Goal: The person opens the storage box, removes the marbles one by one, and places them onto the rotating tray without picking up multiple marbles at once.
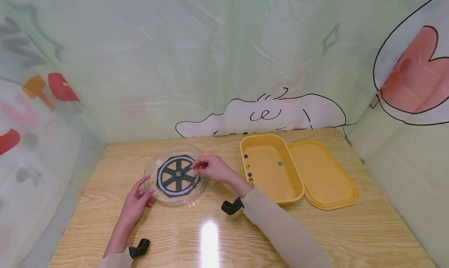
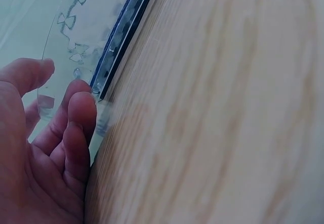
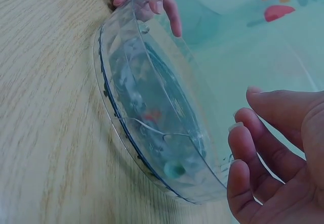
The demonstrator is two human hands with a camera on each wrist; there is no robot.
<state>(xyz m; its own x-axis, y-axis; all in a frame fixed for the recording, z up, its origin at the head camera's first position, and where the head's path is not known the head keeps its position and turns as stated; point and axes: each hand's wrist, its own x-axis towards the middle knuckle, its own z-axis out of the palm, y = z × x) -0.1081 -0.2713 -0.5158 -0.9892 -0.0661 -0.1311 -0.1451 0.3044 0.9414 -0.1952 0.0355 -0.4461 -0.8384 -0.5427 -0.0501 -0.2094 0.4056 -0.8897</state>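
Note:
A clear round dish (image 1: 151,167) sits on the left part of the table, a black spoked wheel pattern with a pale ring inside it. My left hand (image 1: 136,200) holds the dish's near left rim, thumb and fingers on either side of the wall. Over the dish's right side hovers my right hand (image 1: 213,168), fingers loosely bent. The right wrist view shows a gap between thumb and fingers (image 3: 242,143), with nothing held. Inside the dish are a reddish marble (image 1: 194,184) near the right edge and a green marble (image 3: 174,169).
Right of the dish stands a yellow bin (image 1: 270,186) with several marbles, including a blue marble (image 1: 246,156) and a greenish marble (image 1: 280,163). Its flat yellow lid (image 1: 326,174) lies beside it. A printed curtain (image 1: 175,65) hangs behind the wooden table (image 1: 182,237).

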